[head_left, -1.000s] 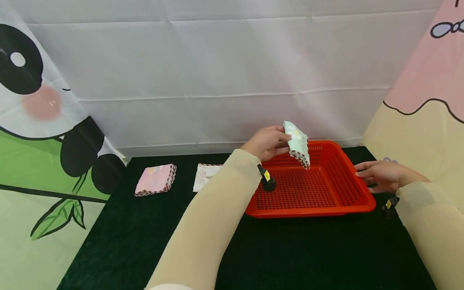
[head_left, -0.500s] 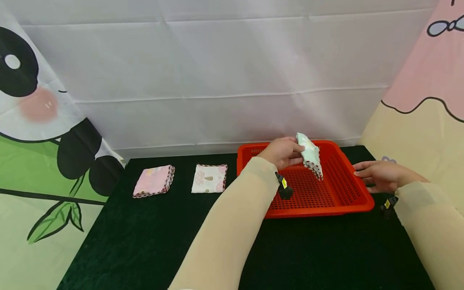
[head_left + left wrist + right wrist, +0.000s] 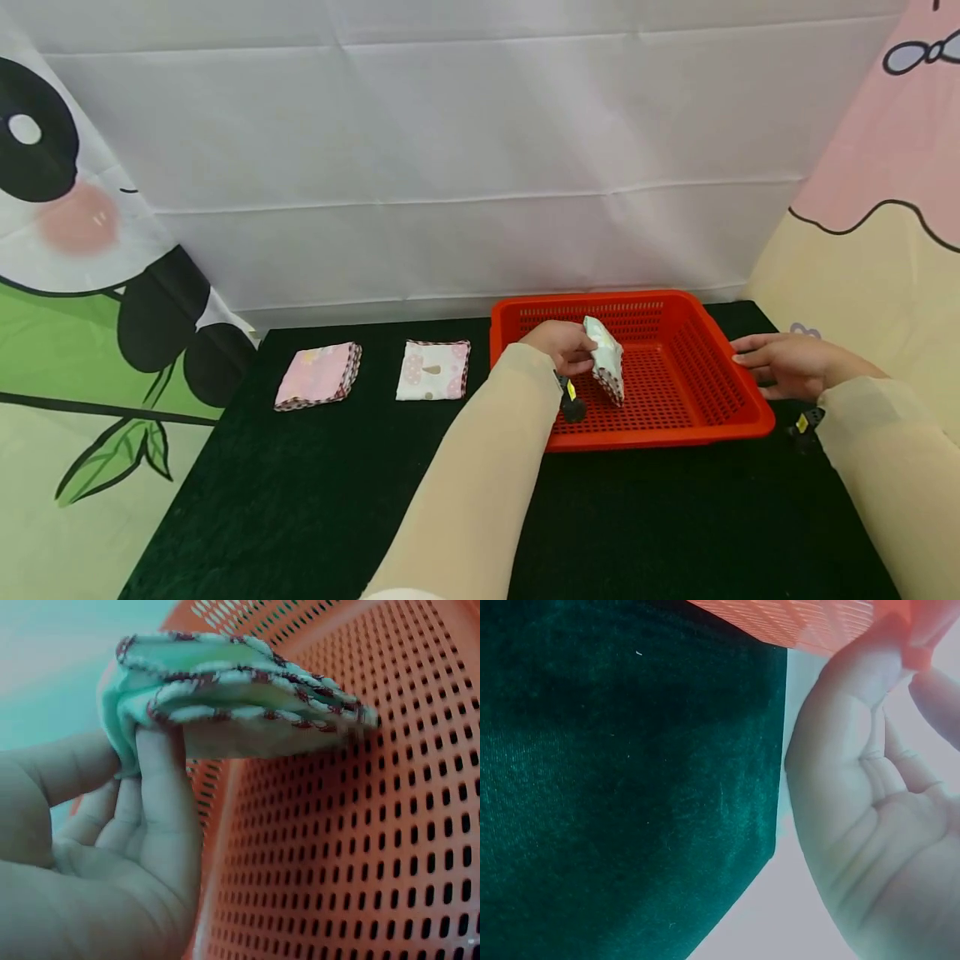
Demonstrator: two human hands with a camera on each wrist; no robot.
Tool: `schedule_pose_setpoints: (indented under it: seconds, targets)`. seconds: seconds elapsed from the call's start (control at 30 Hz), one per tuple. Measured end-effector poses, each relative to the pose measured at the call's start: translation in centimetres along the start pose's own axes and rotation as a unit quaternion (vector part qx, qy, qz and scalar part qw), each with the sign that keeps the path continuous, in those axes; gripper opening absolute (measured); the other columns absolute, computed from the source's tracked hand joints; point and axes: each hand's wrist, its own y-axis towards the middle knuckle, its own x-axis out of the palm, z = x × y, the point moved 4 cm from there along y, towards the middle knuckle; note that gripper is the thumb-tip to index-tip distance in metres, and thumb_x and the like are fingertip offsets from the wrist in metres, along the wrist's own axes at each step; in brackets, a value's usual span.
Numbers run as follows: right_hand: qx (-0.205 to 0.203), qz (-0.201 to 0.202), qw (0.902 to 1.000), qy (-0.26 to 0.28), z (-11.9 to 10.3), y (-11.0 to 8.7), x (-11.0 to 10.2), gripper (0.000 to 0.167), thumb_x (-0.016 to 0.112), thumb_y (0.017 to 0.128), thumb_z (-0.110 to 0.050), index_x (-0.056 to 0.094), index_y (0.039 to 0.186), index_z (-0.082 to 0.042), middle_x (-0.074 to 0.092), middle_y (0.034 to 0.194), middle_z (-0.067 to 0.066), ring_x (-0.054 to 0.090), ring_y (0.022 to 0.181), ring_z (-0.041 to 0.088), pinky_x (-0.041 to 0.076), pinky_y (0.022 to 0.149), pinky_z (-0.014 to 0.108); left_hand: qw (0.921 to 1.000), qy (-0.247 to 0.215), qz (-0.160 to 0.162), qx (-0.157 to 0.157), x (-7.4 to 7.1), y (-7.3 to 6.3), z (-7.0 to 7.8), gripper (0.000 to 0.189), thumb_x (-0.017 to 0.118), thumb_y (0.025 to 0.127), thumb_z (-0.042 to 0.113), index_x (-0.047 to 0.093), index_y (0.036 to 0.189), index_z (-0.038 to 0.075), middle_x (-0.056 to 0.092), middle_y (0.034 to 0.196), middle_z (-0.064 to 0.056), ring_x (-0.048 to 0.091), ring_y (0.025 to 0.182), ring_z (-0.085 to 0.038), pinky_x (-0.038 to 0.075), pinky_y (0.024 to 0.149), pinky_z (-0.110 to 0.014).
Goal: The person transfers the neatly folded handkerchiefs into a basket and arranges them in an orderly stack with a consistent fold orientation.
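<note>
My left hand pinches a folded pale green handkerchief by one end, inside the red plastic basket. In the left wrist view the handkerchief shows stacked layers with dark-red-and-white stitched edges, its free end reaching toward the perforated basket floor. At the basket's right side, my right hand holds the rim between thumb and fingers; the right wrist view shows that hand right at the red rim.
To the left lie a folded pink handkerchief and a folded white one with pink and brown prints. They rest on the dark green table cloth. A white curtain hangs behind, and the table's edge runs close by the right hand.
My left hand carried the pale green handkerchief right over the basket, then down and slightly back left into it. The right hand stayed at the rim.
</note>
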Motion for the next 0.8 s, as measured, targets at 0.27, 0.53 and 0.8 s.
schedule_pose_setpoints:
  seconds: [0.27, 0.53, 0.8]
  targets:
    - [0.001, 0.002, 1.0, 0.0, -0.1, 0.1, -0.1, 0.019, 0.053, 0.108, -0.014, 0.068, 0.113, -0.025, 0.07, 0.111, 0.001, 0.064, 0.102, 0.023, 0.055, 0.088, 0.042, 0.9981, 0.041, 0.046, -0.004, -1.8, 0.1, -0.8, 0.035, 0.065, 0.098, -0.003, 0.06, 0.132, -0.005, 0.06, 0.096, -0.012, 0.06, 0.081, -0.023, 0.058, 0.084, -0.034]
    - [0.004, -0.008, 1.0, -0.001, -0.1, 0.0, -0.1, 0.022, 0.05, 0.109, -0.014, 0.069, 0.111, -0.026, 0.07, 0.11, 0.0, 0.063, 0.101, 0.022, 0.055, 0.088, 0.042, 0.9945, 0.097, 0.038, -0.013, -2.4, 0.1, -1.2, 0.033, 0.065, 0.099, -0.003, 0.062, 0.131, -0.007, 0.062, 0.105, -0.014, 0.062, 0.081, -0.024, 0.058, 0.081, -0.034]
    - [0.003, -0.016, 0.9999, 0.001, -0.2, -0.1, 0.1, 0.024, 0.051, 0.109, -0.014, 0.07, 0.11, -0.027, 0.071, 0.109, 0.0, 0.064, 0.1, 0.021, 0.055, 0.087, 0.041, 0.9871, 0.148, 0.057, -0.022, -2.4, 0.2, -1.6, 0.036, 0.061, 0.102, 0.001, 0.058, 0.137, -0.007, 0.067, 0.112, -0.022, 0.069, 0.099, -0.035, 0.059, 0.084, -0.043]
